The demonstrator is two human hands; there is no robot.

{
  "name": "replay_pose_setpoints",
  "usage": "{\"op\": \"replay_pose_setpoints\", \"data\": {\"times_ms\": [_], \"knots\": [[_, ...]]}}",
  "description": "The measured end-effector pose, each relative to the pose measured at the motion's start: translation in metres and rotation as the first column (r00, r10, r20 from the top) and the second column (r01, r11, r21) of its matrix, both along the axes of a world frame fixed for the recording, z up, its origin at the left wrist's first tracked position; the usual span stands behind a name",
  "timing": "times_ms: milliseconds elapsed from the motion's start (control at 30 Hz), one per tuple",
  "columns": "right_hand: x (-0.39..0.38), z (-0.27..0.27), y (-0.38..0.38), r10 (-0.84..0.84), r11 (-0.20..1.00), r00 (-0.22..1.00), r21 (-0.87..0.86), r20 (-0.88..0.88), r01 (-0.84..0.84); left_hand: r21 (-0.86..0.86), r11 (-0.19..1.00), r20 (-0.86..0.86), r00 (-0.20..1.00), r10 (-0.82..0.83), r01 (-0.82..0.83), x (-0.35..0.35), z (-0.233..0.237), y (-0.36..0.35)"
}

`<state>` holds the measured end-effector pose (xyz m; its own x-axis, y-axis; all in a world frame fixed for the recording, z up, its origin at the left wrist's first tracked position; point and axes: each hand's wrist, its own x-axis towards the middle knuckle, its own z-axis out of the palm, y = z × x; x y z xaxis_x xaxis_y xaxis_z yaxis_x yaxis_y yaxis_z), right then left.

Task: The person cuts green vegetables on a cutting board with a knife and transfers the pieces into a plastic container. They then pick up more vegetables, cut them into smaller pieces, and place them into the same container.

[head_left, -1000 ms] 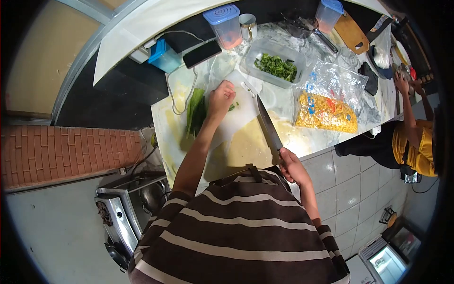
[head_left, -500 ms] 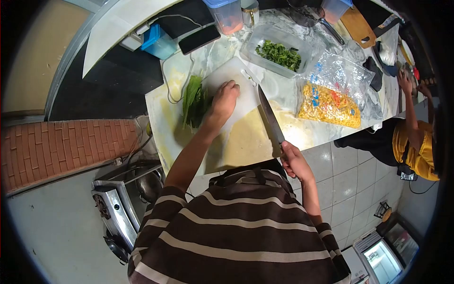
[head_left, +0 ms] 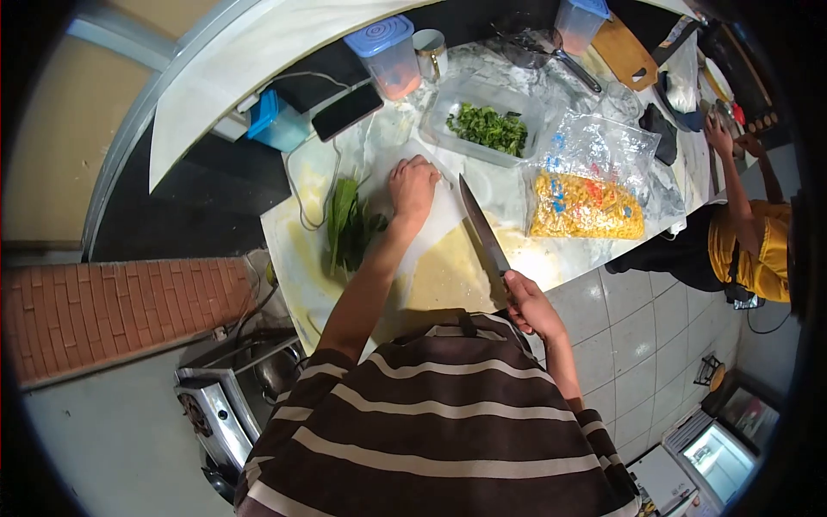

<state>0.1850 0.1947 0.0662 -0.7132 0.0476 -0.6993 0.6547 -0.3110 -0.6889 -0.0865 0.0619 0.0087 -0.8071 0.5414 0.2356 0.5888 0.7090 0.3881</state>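
Note:
My right hand (head_left: 531, 303) is closed round the handle of a long kitchen knife (head_left: 484, 226), its blade pointing away from me along the right side of a white cutting board (head_left: 436, 222). On the upper part of the board rests my left hand (head_left: 413, 183), fingers curled down; what lies under them is hidden. A small pale scrap is just right of these fingers. Long leafy greens (head_left: 341, 226) lie left of my left forearm. Beyond the board, a clear plastic container (head_left: 438, 129) holds chopped greens (head_left: 489, 127).
A clear bag of yellow food pieces (head_left: 586, 205) lies right of the knife. At the back are a phone (head_left: 347, 110) with a cable, a lidded tub (head_left: 388, 60), a mug (head_left: 430, 54) and a pan (head_left: 527, 45). A co-worker in yellow (head_left: 749, 258) stands at right.
My left hand has moved away from me over the board, toward the pale scraps by the knife tip. The knife stays in my right hand. The camera view has shifted slightly.

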Motion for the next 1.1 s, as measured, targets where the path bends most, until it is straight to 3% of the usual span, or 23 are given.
{"op": "replay_pose_setpoints", "data": {"times_ms": [200, 367, 500, 567, 600, 667, 700, 767, 867, 1000, 1067, 1100], "knots": [[-0.014, -0.004, -0.001, -0.028, 0.999, 0.996, -0.018, 0.081, 0.029, -0.079, 0.997, 0.023, 1.000, 0.019, -0.017, 0.002, -0.001, 0.008], [-0.019, -0.002, 0.000, 0.032, 0.999, 0.993, 0.028, 0.113, -0.035, -0.349, 0.928, -0.093, 0.990, 0.107, -0.133, -0.004, -0.011, 0.028], [-0.020, 0.005, 0.002, 0.035, 0.998, 0.994, 0.047, 0.100, -0.040, -0.340, 0.934, -0.104, 0.991, 0.079, -0.110, -0.006, -0.002, 0.026], [-0.018, 0.010, 0.002, -0.001, 1.000, 0.990, -0.013, 0.142, 0.003, 0.013, 0.994, 0.208, 0.972, 0.107, -0.112, -0.006, 0.032, 0.015], [-0.016, 0.008, 0.003, -0.007, 1.000, 0.989, -0.016, 0.145, 0.009, 0.009, 0.994, 0.211, 0.972, 0.101, -0.105, -0.011, 0.044, 0.013], [-0.009, 0.003, 0.003, 0.011, 1.000, 0.993, 0.010, 0.120, -0.012, 0.502, 0.862, 0.186, 0.982, -0.034, -0.066, -0.022, 0.065, 0.011], [-0.006, 0.002, 0.001, 0.016, 1.000, 0.992, 0.005, 0.122, -0.017, 0.497, 0.865, 0.189, 0.982, -0.028, -0.071, -0.025, 0.080, 0.016], [-0.005, 0.002, 0.001, 0.036, 0.999, 0.994, 0.023, 0.106, -0.038, 0.542, 0.838, 0.160, 0.971, -0.176, 0.062, -0.037, 0.104, 0.035], [-0.004, 0.002, -0.001, 0.012, 1.000, 0.994, -0.030, 0.111, -0.009, 0.488, 0.852, 0.058, 0.967, -0.246, 0.187, -0.067, 0.088, 0.071], [-0.002, 0.012, -0.007, -0.017, 1.000, 0.988, 0.008, 0.153, 0.016, 0.363, 0.905, 0.007, 0.971, -0.239, 0.220, -0.077, 0.073, 0.092], [0.005, 0.008, -0.007, -0.032, 0.999, 0.989, 0.001, 0.147, 0.033, 0.253, 0.935, -0.120, 0.968, -0.222, 0.247, -0.075, 0.069, 0.088], [0.008, 0.004, -0.007, -0.026, 1.000, 0.992, -0.007, 0.120, 0.027, 0.295, 0.927, -0.078, 0.973, -0.219, 0.232, -0.072, 0.070, 0.086]]}}
